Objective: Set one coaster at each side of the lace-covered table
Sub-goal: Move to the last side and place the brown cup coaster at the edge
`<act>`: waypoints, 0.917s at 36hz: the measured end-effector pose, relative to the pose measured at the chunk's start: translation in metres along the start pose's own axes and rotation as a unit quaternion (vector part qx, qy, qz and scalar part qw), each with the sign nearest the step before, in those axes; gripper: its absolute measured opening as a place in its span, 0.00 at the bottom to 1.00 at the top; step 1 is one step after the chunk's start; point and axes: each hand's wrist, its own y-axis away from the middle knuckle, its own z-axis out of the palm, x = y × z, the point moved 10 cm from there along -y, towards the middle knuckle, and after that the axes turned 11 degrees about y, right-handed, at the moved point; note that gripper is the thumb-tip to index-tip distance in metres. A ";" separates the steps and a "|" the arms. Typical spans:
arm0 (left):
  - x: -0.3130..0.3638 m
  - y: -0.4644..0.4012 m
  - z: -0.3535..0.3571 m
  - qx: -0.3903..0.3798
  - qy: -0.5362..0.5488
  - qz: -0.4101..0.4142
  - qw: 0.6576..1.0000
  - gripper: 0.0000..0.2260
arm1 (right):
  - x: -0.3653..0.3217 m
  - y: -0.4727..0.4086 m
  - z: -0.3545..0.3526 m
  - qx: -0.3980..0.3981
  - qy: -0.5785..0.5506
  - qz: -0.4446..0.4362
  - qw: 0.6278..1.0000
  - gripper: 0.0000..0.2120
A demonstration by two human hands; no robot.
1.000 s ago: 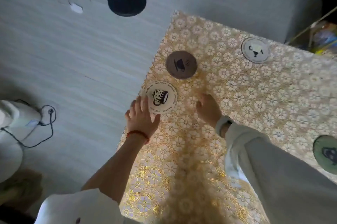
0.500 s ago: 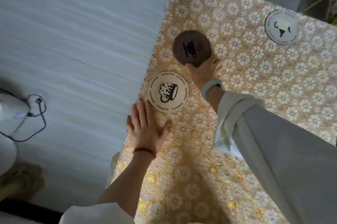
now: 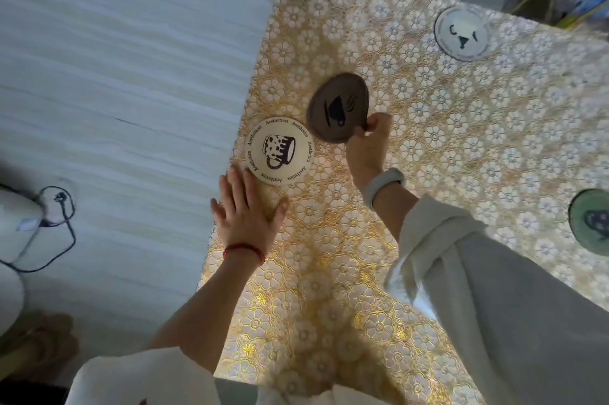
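Your right hand (image 3: 367, 140) pinches the tilted brown coaster (image 3: 336, 107) by its edge; your left hand (image 3: 247, 210) lies flat, empty. Loosen and it drops onto the cream coaster (image 3: 279, 150) at seven o'clock.

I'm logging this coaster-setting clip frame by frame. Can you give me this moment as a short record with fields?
surface: lace-covered table
right hand: pinching the brown coaster by its edge, tilted up off the cloth
left hand: flat on the cloth, fingertips at the cream mug coaster
cream mug coaster: lying flat near the left edge
white coaster: flat, far side
green coaster: flat, right side, partly out of frame
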 end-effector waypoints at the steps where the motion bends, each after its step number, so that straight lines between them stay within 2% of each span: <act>1: 0.000 0.001 -0.001 -0.002 0.006 0.000 1.000 0.38 | 0.007 0.006 -0.012 0.003 -0.009 0.006 1.000 0.12; 6: 0.011 0.029 0.004 -0.016 0.029 0.011 0.999 0.33 | 0.064 0.042 -0.073 -0.018 0.010 0.032 0.999 0.12; 11: 0.042 0.095 0.028 -0.047 0.050 0.027 0.997 0.30 | 0.132 0.087 -0.137 -0.057 0.019 0.062 0.996 0.12; 17: 0.077 0.183 0.073 -0.096 0.056 0.066 0.992 0.28 | 0.198 0.146 -0.189 -0.149 0.053 0.086 0.984 0.10; 21: 0.091 0.233 0.098 -0.121 0.067 0.105 0.985 0.28 | 0.217 0.171 -0.207 -0.202 0.108 0.056 0.972 0.10; 24: 0.095 0.259 0.113 -0.131 0.044 0.131 0.982 0.32 | 0.230 0.182 -0.217 -0.201 0.163 0.025 0.966 0.10; 30: 0.099 0.276 0.129 -0.137 0.018 0.164 0.977 0.30 | 0.234 0.192 -0.224 -0.161 0.260 -0.043 0.951 0.14; 33: 0.109 0.276 0.135 -0.157 -0.009 0.188 0.969 0.32 | 0.232 0.197 -0.219 -0.163 0.290 -0.057 0.941 0.15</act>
